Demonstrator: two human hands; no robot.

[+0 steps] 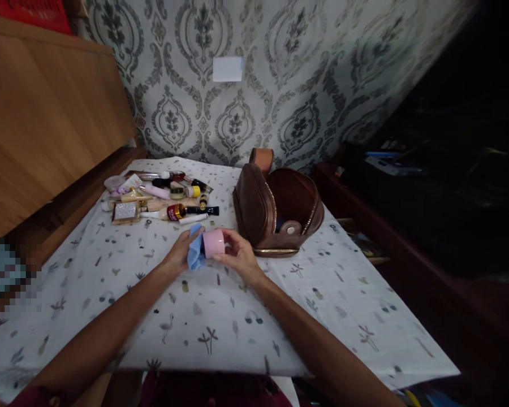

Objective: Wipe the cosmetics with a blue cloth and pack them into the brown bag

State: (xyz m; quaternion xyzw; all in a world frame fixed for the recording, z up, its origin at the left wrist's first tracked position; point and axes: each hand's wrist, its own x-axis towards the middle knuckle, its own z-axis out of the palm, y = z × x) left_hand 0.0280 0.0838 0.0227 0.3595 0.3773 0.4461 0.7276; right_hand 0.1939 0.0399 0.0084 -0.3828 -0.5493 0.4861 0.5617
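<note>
Between my two hands, over the middle of the table, is a small pink jar point(214, 243) lying on its side. My right hand point(240, 254) grips it with thumb and fingers from the right. A blue cloth point(195, 249) is bunched in my left hand point(180, 251) and pressed against the jar's left end. Just right of my hands stands a brown leather bag point(254, 206), its zipped top gaping. Beyond my left hand lies a pile of cosmetics, with a glittery compact point(125, 212), a bottle with a dark red label point(175, 212) and a white tube point(194, 219).
A patterned white cloth point(246, 322) covers the table. Along the left rises a wooden panel point(55, 102). The back wall has grey damask paper and a white switch plate point(228, 69). Dark furniture with a ledge point(390, 299) borders the right side.
</note>
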